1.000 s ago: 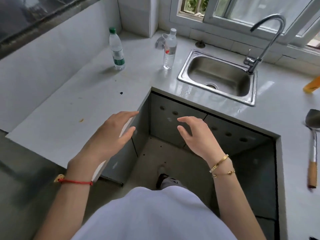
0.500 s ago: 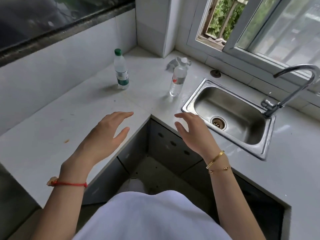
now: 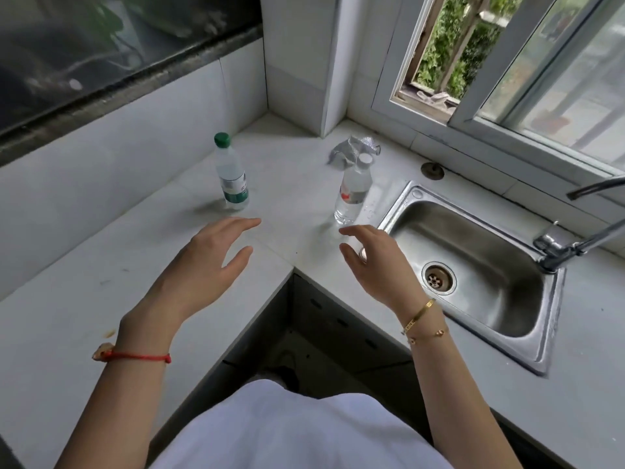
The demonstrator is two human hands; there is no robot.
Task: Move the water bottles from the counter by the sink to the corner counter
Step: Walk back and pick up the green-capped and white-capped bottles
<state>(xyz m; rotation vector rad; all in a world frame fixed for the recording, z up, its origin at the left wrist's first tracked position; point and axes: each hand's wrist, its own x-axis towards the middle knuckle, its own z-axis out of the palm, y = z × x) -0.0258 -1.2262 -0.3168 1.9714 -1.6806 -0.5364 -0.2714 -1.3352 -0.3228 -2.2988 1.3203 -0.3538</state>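
Note:
Two clear water bottles stand upright on the pale counter (image 3: 101,265). The green-capped bottle (image 3: 232,174) with a green label is on the left part, toward the corner. The white-capped bottle (image 3: 352,191) with a red-marked label stands just left of the steel sink (image 3: 473,265). My left hand (image 3: 206,265) hovers open over the counter, a short way in front of the green-capped bottle. My right hand (image 3: 375,262) is open too, its fingertips just below the base of the white-capped bottle, not touching it.
A crumpled grey cloth (image 3: 353,148) lies behind the white-capped bottle near the wall column. A sink plug (image 3: 432,170) rests by the window sill. The faucet (image 3: 568,245) stands at the sink's right. An open gap below the counter corner shows the floor.
Both hands have moved forward over the counter toward the bottles, and the view has come closer to the corner. The bottles have not moved.

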